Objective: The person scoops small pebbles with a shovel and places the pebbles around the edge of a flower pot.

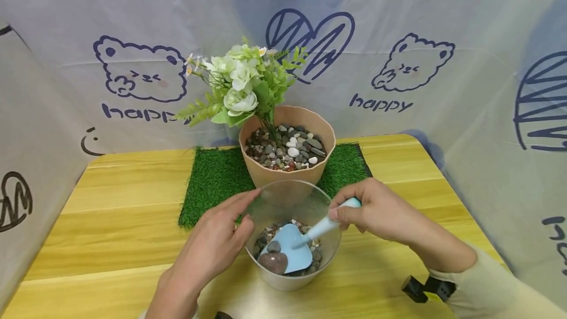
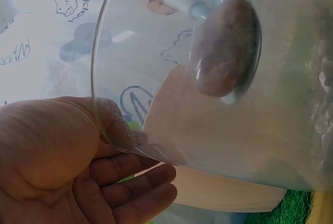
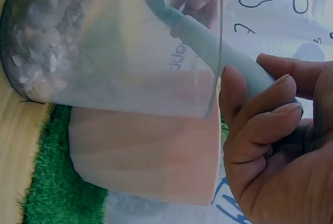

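With my right grip [image 1: 372,210] grasping the blue scoop [image 1: 294,255] and my left grip [image 1: 221,235] resting loosely against the clear tub [image 1: 290,284], I judge this the scooping step, the scoop bearing stones [image 1: 273,263] inside the tub above its pebbles [image 1: 317,252], and a level lift seems called for.

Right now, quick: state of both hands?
Left hand: holding the clear tub at its rim, other fingers loosely bent.
Right hand: closed, gripping the scoop by its handle.
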Demonstrator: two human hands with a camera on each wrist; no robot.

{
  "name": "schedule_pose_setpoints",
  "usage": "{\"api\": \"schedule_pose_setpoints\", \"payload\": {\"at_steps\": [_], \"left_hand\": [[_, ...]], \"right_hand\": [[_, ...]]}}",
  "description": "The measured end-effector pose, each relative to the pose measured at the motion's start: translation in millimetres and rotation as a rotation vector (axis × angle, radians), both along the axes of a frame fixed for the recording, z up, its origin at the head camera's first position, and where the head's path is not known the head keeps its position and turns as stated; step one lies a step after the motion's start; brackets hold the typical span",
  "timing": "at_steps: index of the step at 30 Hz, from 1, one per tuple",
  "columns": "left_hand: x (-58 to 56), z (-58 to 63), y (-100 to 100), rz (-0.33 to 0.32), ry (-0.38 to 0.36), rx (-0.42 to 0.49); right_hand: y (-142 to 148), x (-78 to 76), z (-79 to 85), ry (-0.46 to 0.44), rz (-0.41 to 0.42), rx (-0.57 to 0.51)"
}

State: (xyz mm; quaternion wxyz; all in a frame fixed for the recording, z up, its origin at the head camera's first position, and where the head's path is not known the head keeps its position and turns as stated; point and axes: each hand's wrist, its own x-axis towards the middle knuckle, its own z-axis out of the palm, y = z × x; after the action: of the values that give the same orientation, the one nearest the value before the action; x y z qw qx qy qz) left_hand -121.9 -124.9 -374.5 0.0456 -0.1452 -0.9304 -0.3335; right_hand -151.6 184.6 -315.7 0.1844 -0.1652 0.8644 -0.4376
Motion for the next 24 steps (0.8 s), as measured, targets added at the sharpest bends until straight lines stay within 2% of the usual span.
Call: {"api": "schedule_pose_setpoints", "payload": {"at_steps": [8, 11, 18, 24], "left_hand": [[-0.9, -2.4, 0.0, -0.005, 0.035, -0.005], [-1.0, -2.4, 0.3, -0.004, 0.038, -0.006], [-0.9, -2.1, 0.3, -0.005, 0.04, -0.002], [-0.4, -2.1, -0.4, 0.002, 0.027, -0.003]], "right_hand": [[10.5, -2.1, -5.6, -0.075, -0.071, -0.103], [16.2, -3.5, -4.7, -0.075, -0.103, -0.144], [29.1, -5.7, 1.5, -0.053, -0.146, -0.189], [42.8, -12.4, 17.5, 0.022, -0.221, -0.28]]}}
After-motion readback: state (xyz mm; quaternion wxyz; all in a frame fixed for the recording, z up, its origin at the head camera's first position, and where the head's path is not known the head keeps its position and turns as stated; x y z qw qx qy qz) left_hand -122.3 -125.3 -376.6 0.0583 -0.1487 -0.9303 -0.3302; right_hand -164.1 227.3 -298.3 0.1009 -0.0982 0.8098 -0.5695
